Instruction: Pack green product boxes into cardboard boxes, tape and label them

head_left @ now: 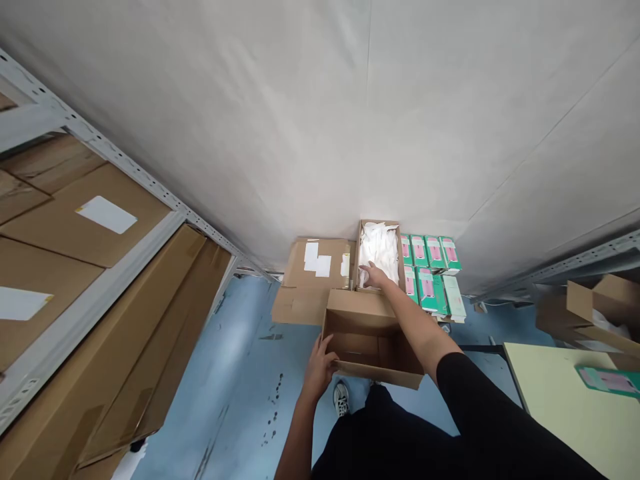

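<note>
- In the head view I see the open carton (380, 375) tilted in front of the person's dark clothing, its opening facing up toward me; I cannot tell whether anything supports it from below.
- The left hand (320, 365) is at the carton's left side, its grip closed on the rim, fingers over the edge.
- The right hand (375, 275) reaches across the carton into the narrow box (402, 257) beyond it; its fingers are at the white pieces (381, 245) inside; I cannot tell whether this grip is closed on one.
- The narrow box stands near the pale wall (300, 120); just left of it I see a flat-topped cardboard box (295, 277) bearing white labels (323, 266).
- Just right of the narrow box, green-and-pink boxes (419, 250) sit in two rows; a paler box (454, 297) ends the nearer row.
- Farther right, a pale yellow surface (545, 407) carries a green-and-pink packet (611, 381); beyond it I see another open cardboard box (580, 319) with whitish material inside.
- At far left, a metal shelf (145, 247) holds large brown cartons (85, 220); two labels show on them.
- The blue floor (235, 380) has dark marks; one shoe (341, 399) shows just below the open carton.
</note>
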Demonstrator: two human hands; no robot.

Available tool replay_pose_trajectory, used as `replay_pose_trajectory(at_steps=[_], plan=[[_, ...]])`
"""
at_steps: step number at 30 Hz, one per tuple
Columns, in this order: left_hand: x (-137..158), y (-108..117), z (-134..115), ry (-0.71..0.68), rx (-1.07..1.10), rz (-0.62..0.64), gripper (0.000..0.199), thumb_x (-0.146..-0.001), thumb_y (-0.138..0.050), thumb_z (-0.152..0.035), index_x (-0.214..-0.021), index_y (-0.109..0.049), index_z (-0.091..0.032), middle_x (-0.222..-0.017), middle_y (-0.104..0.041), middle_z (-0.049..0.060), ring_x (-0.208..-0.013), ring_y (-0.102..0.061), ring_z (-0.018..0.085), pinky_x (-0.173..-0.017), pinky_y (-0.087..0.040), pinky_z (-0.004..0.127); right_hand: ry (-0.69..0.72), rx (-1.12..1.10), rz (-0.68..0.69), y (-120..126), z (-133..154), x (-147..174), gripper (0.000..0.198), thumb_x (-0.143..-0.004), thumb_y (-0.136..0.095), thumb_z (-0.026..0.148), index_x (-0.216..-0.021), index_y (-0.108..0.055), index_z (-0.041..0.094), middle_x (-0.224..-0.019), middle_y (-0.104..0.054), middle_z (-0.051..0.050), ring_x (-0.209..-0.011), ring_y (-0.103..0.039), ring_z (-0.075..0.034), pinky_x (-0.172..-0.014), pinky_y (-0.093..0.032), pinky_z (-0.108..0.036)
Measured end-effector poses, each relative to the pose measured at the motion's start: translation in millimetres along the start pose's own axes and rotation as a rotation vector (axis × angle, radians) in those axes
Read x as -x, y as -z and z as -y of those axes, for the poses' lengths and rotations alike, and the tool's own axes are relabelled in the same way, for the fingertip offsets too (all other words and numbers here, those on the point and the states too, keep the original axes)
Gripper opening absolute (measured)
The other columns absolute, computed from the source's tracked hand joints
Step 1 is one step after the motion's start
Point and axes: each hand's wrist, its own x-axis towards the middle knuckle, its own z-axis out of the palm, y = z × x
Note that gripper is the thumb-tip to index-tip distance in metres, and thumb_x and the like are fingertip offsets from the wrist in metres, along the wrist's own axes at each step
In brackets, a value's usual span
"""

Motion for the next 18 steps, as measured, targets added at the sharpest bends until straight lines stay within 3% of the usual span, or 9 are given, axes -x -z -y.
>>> replay_pose_trajectory(at_steps=[4, 7, 12, 18], plan=[[1, -3, -1, 0.028, 0.023, 0.004, 0.021, -0.076, -0.073, -0.004, -0.088, -0.076, -0.022, -0.162, -0.046, 0.008, -0.158, -0.024, 0.039, -0.123, -0.034, 0.064, 0.064, 0.053, -0.055, -11, 3, -8, 0.035, -0.079, -0.082, 0.017, -0.113, -0.078, 0.019, -0.136, -0.066, -0.012, -0.103, -0.071, -0.023, -0.093, -0.049, -0.027], [1, -5, -1, 0.029, 0.029, 0.005, 0.024, -0.075, -0.072, -0.001, -0.087, -0.076, -0.021, -0.162, -0.046, 0.008, -0.158, -0.024, 0.039, -0.124, -0.033, 0.062, 0.07, 0.049, -0.087, -10, 6, -5, 0.018, -0.081, -0.076, 0.014, -0.098, -0.08, 0.015, -0.111, -0.075, -0.011, -0.1, -0.069, -0.022, -0.09, -0.048, -0.025], [6, -3, -1, -0.022, 0.017, -0.017, 0.027, -0.073, -0.074, -0.002, -0.089, -0.075, -0.023, -0.163, -0.044, 0.007, -0.158, -0.024, 0.039, -0.121, -0.036, 0.062, 0.02, 0.037, -0.251, 4, 12, 15, 0.021, -0.086, -0.062, 0.012, -0.098, -0.079, 0.012, -0.109, -0.077, -0.014, -0.098, -0.067, -0.022, -0.088, -0.048, -0.026], [18, 3, -7, -0.047, -0.032, -0.005, 0.024, -0.075, -0.071, -0.006, -0.091, -0.075, -0.023, -0.162, -0.045, 0.006, -0.159, -0.021, 0.039, -0.117, -0.041, 0.056, -0.018, 0.013, -0.45, 28, 22, 61, 0.027, -0.089, -0.054, 0.017, -0.102, -0.078, 0.014, -0.109, -0.078, -0.013, -0.097, -0.069, -0.023, -0.091, -0.05, -0.03]])
